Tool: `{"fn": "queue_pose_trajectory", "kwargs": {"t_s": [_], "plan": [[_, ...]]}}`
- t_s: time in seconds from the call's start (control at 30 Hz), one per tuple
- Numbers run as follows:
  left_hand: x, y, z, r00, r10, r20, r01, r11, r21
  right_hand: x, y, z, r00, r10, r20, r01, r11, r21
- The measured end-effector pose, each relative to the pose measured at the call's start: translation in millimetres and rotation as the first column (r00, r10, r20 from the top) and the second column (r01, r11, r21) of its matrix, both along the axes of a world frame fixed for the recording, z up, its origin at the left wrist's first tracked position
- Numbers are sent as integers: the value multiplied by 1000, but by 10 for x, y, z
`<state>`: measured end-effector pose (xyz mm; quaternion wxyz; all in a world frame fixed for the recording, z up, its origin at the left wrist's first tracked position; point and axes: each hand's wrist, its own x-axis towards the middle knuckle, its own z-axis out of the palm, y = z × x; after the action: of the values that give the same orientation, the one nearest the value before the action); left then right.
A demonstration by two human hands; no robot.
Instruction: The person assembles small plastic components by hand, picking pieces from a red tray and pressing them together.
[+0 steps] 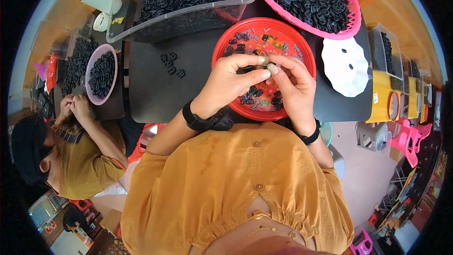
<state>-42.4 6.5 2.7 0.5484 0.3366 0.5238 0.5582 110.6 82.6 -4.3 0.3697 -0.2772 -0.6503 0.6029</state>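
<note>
Over the red bowl (pixel 288 31), both hands meet at their fingertips around a small part (pixel 262 60). That part is tiny and pale, pinched between the thumb and forefinger of the left hand (pixel 231 83); it is too small and too covered to tell which way its long axis runs or where it points. The left hand is closed in a pinch on it, the other fingers curled under. The right hand (pixel 293 87) is also nearly closed, its thumb and forefinger tips touching the same part from the other side, a pale cap on one fingertip (pixel 272 68). Each wrist carries a black band.

Below the hands, the red bowl holds scattered small black plastic pieces (pixel 257 92) and sits on the dark bench (pixel 155 90). Behind it stand a clear tub (pixel 179 16) and a pink basket (pixel 351 16), both heaped with black pieces. A few loose black pieces (pixel 171 64) lie on the bench to the left, well apart from the bowl. A white scalloped plate (pixel 344 66) lies just beside the bowl on the right. At the far left, another person's hands (pixel 74 108) work near a pink bowl (pixel 101 75) of black pieces.
</note>
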Motion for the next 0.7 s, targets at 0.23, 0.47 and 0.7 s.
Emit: {"fn": "queue_pose_trajectory", "kwargs": {"t_s": [0.23,0.47,0.7], "plan": [[-48,-20,-64,998,29,53,-29,1000,-2,-48,26,-11,990,-8,-142,-37,950,-310],[-66,-37,-122,993,31,114,-34,999,20,-49,22,-37,972,-8,-234,-84,920,-382],[-63,-39,-137,995,-35,-97,40,998,49,-55,9,-50,967,2,-256,-112,902,-418]]}}
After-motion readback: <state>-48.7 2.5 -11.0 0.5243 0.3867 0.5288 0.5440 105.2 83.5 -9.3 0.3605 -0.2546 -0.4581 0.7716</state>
